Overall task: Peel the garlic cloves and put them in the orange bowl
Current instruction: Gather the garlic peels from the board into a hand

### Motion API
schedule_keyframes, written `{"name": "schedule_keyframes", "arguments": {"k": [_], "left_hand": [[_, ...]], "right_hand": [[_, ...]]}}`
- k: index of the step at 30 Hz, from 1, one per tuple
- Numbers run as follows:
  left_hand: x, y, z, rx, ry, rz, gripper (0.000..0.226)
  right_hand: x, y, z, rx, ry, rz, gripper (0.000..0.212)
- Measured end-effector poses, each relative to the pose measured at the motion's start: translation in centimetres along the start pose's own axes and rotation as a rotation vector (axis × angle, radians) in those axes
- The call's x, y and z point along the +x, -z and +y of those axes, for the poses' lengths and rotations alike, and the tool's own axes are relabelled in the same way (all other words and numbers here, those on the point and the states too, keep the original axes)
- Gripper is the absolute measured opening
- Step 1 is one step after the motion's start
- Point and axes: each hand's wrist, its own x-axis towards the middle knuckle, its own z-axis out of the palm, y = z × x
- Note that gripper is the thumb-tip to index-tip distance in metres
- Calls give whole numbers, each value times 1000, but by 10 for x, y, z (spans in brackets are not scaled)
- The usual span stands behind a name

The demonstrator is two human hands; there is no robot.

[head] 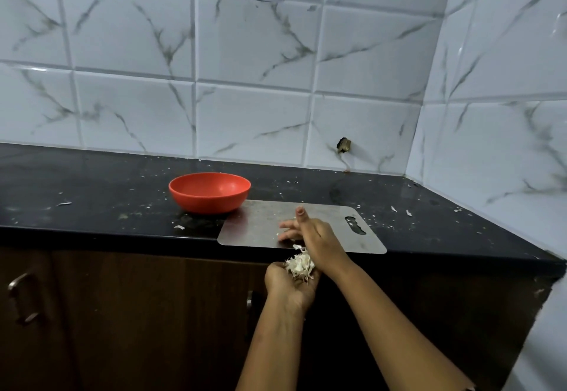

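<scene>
Cabinets of dark brown wood [122,314] fill the lower left, with a metal pull handle [23,297] on the leftmost door. Above them runs a black polished stone countertop [92,182], dotted with small white flakes of garlic skin [63,203].

Near the middle of the counter stands the round orange plastic bowl [209,193], upright, its right side just beside the far left corner of a flat rectangular steel chopping board [254,225]. From this low angle only the bowl's inner far wall shows, so whether any cloves lie inside cannot be told.

The left hand [287,286] is held below the counter's front edge, palm up and cupped, fingers curled round a loose pile of pale papery garlic skins [300,265]; there may be cloves among them, but none can be made out. Just above it, the right hand [316,235] lies over the board's near edge with fingers straight and spread toward the left and thumb raised, gripping nothing, its heel close to the pile.

The board's cut-out grip slot [356,225] is at its right end. Behind everything rise white marble-patterned wall tiles [254,53], with a small dark hole [343,144] low on the right.
</scene>
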Motion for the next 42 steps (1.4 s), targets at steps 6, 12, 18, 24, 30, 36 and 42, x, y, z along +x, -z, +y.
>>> {"name": "schedule_keyframes", "arguments": {"k": [6, 12, 18, 24, 30, 36, 42], "left_hand": [[0, 2, 2, -52, 37, -59, 45], [6, 6, 2, 29, -9, -1, 43], [4, 4, 3, 33, -11, -12, 47], [-1, 5, 3, 8, -18, -37, 44], [0, 7, 7, 27, -16, -21, 47], [-5, 6, 8, 60, -17, 39, 52], [-3, 6, 8, 41, -33, 21, 43]], "right_hand": [[-13, -5, -3, 188, 23, 15, 74], [7, -3, -14, 270, -5, 51, 75], [34, -4, -8, -25, -110, -141, 78], [9, -4, -2, -14, 13, -144, 75], [-4, -1, -5, 119, 71, -82, 74], [7, 11, -8, 158, 0, 107, 81], [-5, -1, -10, 78, -57, -7, 75]]}}
